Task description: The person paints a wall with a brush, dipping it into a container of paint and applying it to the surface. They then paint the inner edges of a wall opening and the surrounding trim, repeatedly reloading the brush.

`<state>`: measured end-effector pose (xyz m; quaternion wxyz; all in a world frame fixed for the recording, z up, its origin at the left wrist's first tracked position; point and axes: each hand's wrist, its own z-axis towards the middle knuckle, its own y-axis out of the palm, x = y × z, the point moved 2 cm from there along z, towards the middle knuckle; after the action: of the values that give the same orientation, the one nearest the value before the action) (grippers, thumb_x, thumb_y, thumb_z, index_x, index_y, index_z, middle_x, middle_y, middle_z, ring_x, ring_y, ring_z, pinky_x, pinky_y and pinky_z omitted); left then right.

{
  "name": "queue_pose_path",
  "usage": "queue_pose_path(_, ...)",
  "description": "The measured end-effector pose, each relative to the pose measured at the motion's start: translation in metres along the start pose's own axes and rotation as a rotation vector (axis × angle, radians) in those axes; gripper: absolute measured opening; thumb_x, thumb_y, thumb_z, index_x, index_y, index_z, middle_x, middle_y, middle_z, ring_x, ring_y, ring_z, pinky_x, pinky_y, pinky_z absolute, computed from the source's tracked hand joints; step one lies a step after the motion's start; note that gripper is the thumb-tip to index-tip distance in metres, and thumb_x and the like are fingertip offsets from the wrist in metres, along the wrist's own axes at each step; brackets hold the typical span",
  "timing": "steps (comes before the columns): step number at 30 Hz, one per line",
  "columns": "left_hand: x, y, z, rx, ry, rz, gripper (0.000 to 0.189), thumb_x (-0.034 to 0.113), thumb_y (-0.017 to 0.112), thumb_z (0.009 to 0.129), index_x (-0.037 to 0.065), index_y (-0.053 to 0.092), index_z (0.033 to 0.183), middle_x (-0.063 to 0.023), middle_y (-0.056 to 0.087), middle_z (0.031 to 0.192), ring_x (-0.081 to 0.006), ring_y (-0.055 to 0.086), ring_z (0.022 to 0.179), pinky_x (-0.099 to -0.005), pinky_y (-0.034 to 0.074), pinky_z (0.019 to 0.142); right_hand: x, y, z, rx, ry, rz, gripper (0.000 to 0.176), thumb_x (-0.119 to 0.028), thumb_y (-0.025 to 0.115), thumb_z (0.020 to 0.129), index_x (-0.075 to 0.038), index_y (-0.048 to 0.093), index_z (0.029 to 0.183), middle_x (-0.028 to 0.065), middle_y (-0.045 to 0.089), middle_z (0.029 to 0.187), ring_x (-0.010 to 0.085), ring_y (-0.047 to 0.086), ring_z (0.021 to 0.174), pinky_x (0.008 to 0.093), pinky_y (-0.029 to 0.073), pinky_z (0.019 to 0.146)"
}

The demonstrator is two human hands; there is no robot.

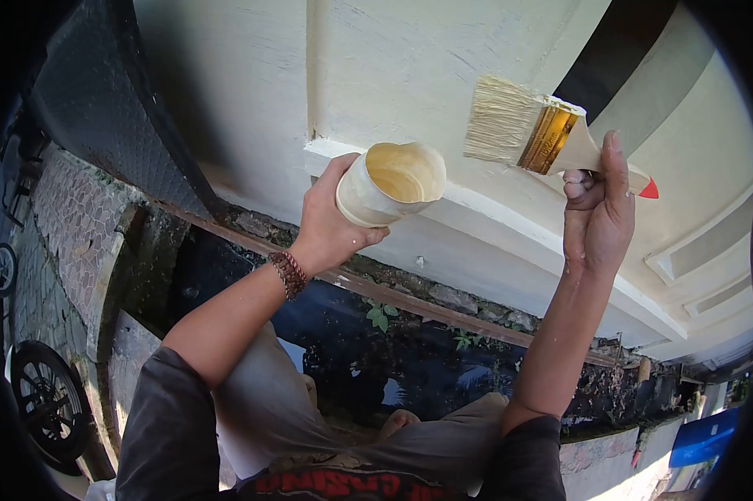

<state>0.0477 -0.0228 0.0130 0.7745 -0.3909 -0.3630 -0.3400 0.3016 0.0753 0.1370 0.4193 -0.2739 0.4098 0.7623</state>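
My left hand [333,217] is wrapped round a cream-coloured cup [368,196], tilted with its uneven mouth toward the right; pale paint coats its inside. Up at the right, my right hand [600,200] grips the white handle of a wide paintbrush [552,138]. The brush has a gold metal band, a red handle tip and pale bristles pointing left. Its bristles are in front of the cream wall [393,75]; whether they touch it I cannot tell. The cup is beside a raised ledge [493,209] of the wall.
Below the wall runs a channel of dark water [351,334], with a narrow rail [443,316] and small plants [381,315] along it. A dark mesh panel [117,100] stands upper left. Motorcycle wheels [46,401] show far left, a blue object [704,438] lower right.
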Motion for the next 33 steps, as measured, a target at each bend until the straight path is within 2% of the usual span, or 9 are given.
queue_pose_path(4,-0.002,0.003,0.000,0.012,0.026,0.005,0.084,0.006,0.089,0.056,0.005,0.047,0.129,-0.0126,0.065,0.115,-0.0246,0.065,0.109,-0.0362,0.052,0.094,-0.040,-0.048,0.014,-0.075,-0.199,0.109,0.031,-0.018,0.064,0.096,0.004,0.063,0.118,0.0134,0.066,0.102,0.0169,0.066,0.079,0.0224,0.059,0.068)
queue_pose_path(6,-0.008,0.006,0.000,-0.004,0.036,-0.027,0.085,0.005,0.089,0.056,0.005,0.046,0.130,-0.0127,0.065,0.115,-0.0253,0.065,0.109,-0.0362,0.052,0.094,-0.060,-0.068,0.020,-0.033,-0.248,0.109,0.029,-0.012,0.064,0.095,0.007,0.062,0.117,0.0160,0.065,0.107,0.0207,0.065,0.095,0.0269,0.061,0.082)
queue_pose_path(8,-0.010,0.008,0.001,-0.005,0.063,-0.063,0.086,0.004,0.089,0.056,0.005,0.045,0.131,-0.0126,0.064,0.117,-0.0258,0.064,0.110,-0.0362,0.051,0.096,-0.073,-0.080,0.020,-0.006,-0.293,0.084,0.028,-0.012,0.064,0.095,0.009,0.062,0.113,0.0168,0.065,0.108,0.0228,0.065,0.098,0.0294,0.060,0.086)
queue_pose_path(12,-0.011,0.011,0.001,-0.010,0.091,-0.021,0.087,0.004,0.088,0.057,0.006,0.044,0.132,-0.0125,0.062,0.119,-0.0257,0.061,0.113,-0.0371,0.049,0.098,-0.069,-0.065,0.013,0.095,-0.290,0.013,0.027,-0.012,0.065,0.094,0.012,0.062,0.107,0.0184,0.065,0.109,0.0245,0.067,0.096,0.0303,0.062,0.083)
queue_pose_path(14,-0.006,0.011,0.001,-0.008,0.085,-0.003,0.089,0.004,0.089,0.057,0.005,0.043,0.133,-0.0110,0.061,0.121,-0.0229,0.060,0.115,-0.0360,0.048,0.100,-0.056,-0.049,0.008,-0.021,-0.189,-0.097,0.025,-0.012,0.066,0.093,0.011,0.063,0.101,0.0186,0.067,0.101,0.0230,0.070,0.082,0.0282,0.063,0.073)
queue_pose_path(15,-0.004,0.011,0.001,-0.007,0.079,0.012,0.091,0.004,0.091,0.057,0.005,0.043,0.134,-0.0095,0.060,0.123,-0.0202,0.058,0.117,-0.0350,0.047,0.102,-0.053,-0.031,0.001,-0.149,-0.126,-0.124,0.022,-0.013,0.069,0.091,0.008,0.064,0.096,0.0157,0.068,0.088,0.0207,0.070,0.067,0.0254,0.061,0.061)
queue_pose_path(16,-0.002,0.011,0.001,0.001,0.079,0.024,0.091,0.004,0.091,0.057,0.005,0.043,0.134,-0.0095,0.060,0.123,-0.0202,0.058,0.117,-0.0350,0.047,0.102,-0.048,-0.021,-0.003,-0.146,-0.068,-0.167,0.022,-0.014,0.071,0.090,0.006,0.064,0.095,0.0138,0.067,0.080,0.0189,0.069,0.060,0.0241,0.058,0.057)
queue_pose_path(23,-0.001,0.007,0.001,0.059,0.116,0.027,0.092,0.003,0.091,0.057,0.005,0.042,0.134,-0.0095,0.059,0.123,-0.0201,0.058,0.117,-0.0346,0.047,0.102,-0.009,0.027,-0.023,-0.194,0.126,-0.243,0.023,-0.014,0.077,0.085,0.005,0.065,0.091,0.0140,0.067,0.079,0.0183,0.069,0.062,0.0252,0.059,0.058)
queue_pose_path(33,-0.002,-0.001,0.000,0.120,0.208,0.132,0.086,0.006,0.091,0.058,0.005,0.045,0.130,-0.0105,0.060,0.120,-0.0216,0.060,0.114,-0.0349,0.048,0.100,-0.006,0.047,-0.036,-0.207,0.081,-0.381,0.022,-0.007,0.081,0.079,0.002,0.062,0.086,0.0096,0.066,0.076,0.0144,0.068,0.065,0.0245,0.057,0.059)
